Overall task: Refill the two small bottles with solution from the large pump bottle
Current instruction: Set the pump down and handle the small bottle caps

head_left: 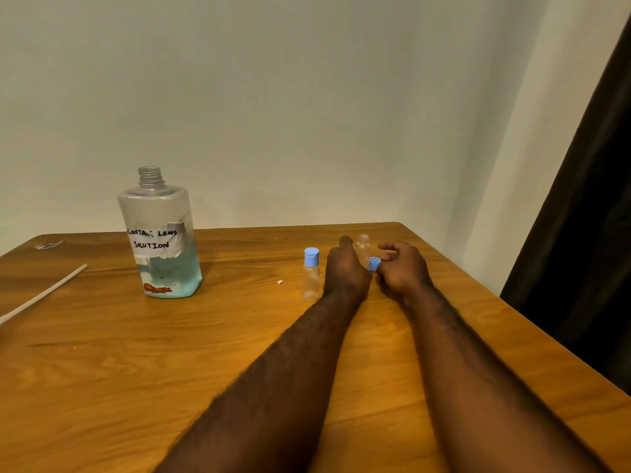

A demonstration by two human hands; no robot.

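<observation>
On my feed the table [102, 370] ends close on the right, by a dark curtain [580, 233]; wide bare wood grain lies left of the arms. The left hand [345, 271] curls round the open small bottle [362, 245]; the right hand [404, 271] pinches a blue cap [374, 263] beside it. The capped small bottle [310, 278], clear plastic, stands just left. The large bottle [160, 240] (pump off, threaded neck bare) stands well left, half full of bluish liquid, before a pale wall [307, 97].
</observation>
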